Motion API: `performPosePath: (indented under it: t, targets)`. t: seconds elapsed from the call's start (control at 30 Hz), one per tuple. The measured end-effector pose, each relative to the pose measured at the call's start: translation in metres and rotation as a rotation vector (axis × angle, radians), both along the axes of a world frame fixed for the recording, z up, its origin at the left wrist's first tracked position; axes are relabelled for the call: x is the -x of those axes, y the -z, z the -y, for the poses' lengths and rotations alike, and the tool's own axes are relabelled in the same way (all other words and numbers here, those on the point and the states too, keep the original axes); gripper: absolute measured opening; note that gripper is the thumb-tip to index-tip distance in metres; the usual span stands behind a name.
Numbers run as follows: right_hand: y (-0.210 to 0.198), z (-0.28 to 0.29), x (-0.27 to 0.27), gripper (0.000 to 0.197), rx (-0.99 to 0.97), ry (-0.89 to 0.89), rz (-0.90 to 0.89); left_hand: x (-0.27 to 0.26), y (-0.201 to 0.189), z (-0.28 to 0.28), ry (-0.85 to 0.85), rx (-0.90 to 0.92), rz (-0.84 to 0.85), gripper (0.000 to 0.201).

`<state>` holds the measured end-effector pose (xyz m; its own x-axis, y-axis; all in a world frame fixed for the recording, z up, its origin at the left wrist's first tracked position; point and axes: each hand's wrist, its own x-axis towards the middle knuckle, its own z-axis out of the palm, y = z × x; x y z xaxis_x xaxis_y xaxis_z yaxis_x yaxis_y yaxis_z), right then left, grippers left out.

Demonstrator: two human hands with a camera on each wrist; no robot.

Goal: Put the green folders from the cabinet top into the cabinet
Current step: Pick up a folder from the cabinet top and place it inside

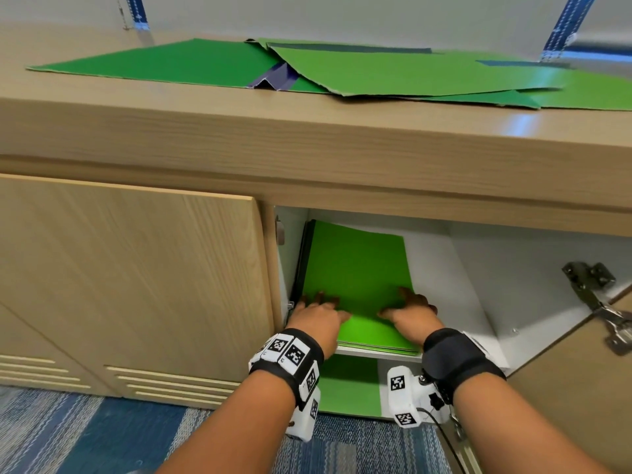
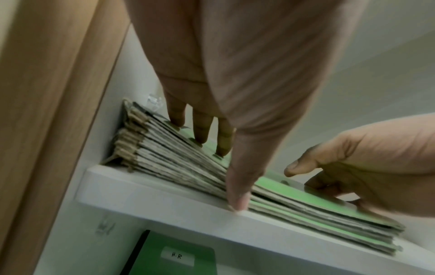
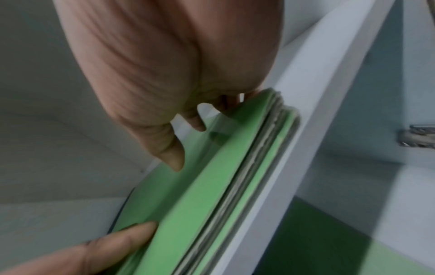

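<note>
A stack of green folders lies flat on the white upper shelf inside the open cabinet, against its left wall. My left hand rests on the stack's near left corner, fingers straight on the top folder and thumb at the front edge. My right hand touches the near right corner with bent fingertips on the top cover. Neither hand grips anything. Several more green folders lie spread and overlapping on the wooden cabinet top.
Another green folder labelled "H.R" lies on the shelf below. The left cabinet door is closed. The right door stands open, its metal hinge beside my right wrist. White shelf space remains right of the stack. Blue carpet covers the floor.
</note>
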<state>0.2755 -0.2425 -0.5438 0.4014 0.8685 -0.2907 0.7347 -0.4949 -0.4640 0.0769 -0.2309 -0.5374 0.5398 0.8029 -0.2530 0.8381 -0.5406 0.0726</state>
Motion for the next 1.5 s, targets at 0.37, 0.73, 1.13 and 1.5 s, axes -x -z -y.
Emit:
performPosePath:
  t: [0.37, 0.73, 1.13, 1.5]
  targets:
    - [-0.100, 0.036, 0.043, 0.041, -0.475, -0.335, 0.070, 0.019, -0.088, 0.025, 0.020, -0.167, 0.323, 0.053]
    - [-0.267, 0.127, 0.058, 0.021, -0.775, -0.455, 0.086, 0.030, -0.278, 0.097, 0.087, -0.573, 0.578, 0.021]
    - [-0.332, 0.131, 0.035, 0.018, -0.641, -0.086, -0.752, 0.027, -0.329, 0.053, -0.053, -0.419, 0.128, 0.080]
    - [-0.345, 0.123, 0.059, 0.039, -0.619, 0.030, -1.261, 0.032, -0.333, 0.109, 0.059, -0.724, 0.466, 0.042]
